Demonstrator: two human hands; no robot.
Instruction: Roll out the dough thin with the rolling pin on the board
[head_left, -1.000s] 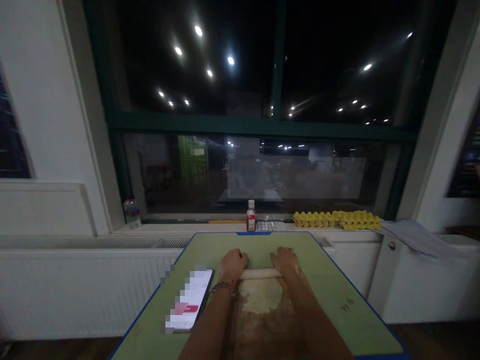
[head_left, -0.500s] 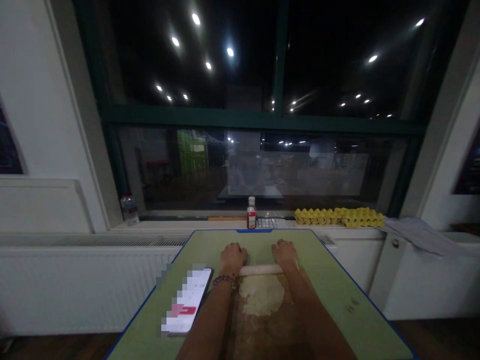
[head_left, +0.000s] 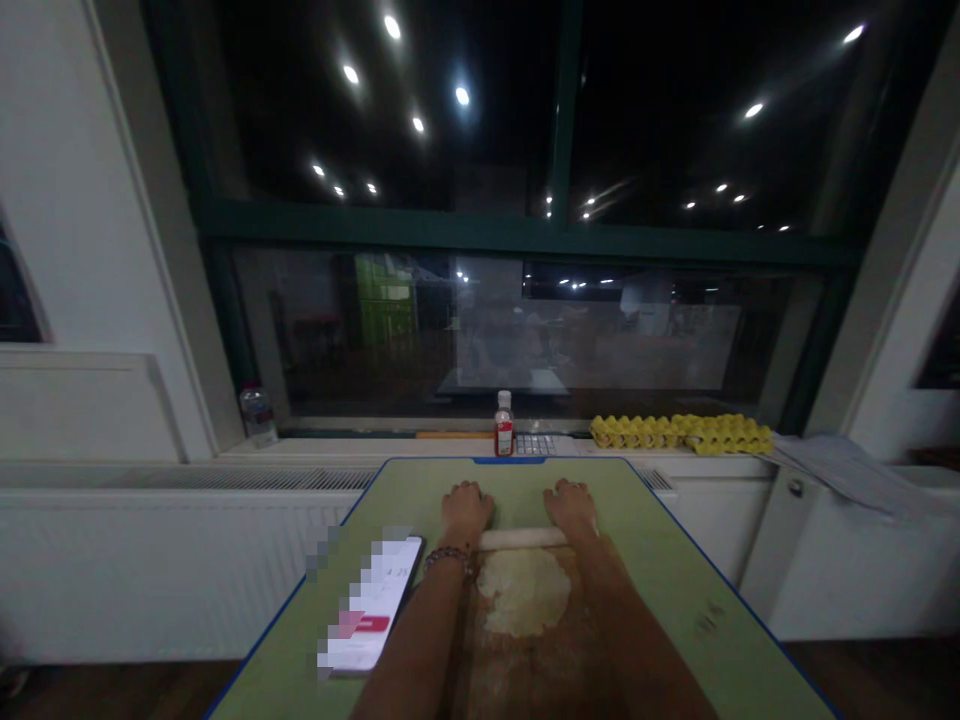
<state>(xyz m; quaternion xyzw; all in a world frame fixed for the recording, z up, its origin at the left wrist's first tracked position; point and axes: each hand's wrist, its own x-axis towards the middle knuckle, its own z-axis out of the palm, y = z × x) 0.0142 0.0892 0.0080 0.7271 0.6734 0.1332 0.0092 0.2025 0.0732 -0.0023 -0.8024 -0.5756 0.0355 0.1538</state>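
A pale rolling pin point(head_left: 523, 539) lies crosswise at the far edge of a flat, uneven round of dough point(head_left: 525, 592). My left hand point(head_left: 466, 508) is over the pin's left end, its fingers curled forward and down; a beaded bracelet circles that wrist. At the pin's right end my right hand point(head_left: 571, 508) is curled over it in the same way. Both hands hide the ends of the pin. Beneath the dough is a brown wooden board point(head_left: 525, 675), partly covered by my forearms.
A lit phone point(head_left: 379, 605) lies left of my left forearm on the green, blue-edged table point(head_left: 697, 570). Along the windowsill stand a small red-labelled bottle point(head_left: 504, 428), a clear bottle point(head_left: 259, 415) and yellow egg trays point(head_left: 679, 433). White radiators flank the table.
The view has shifted very slightly. Both hands keep their place on the rolling pin, and the dough looks nearly the same.
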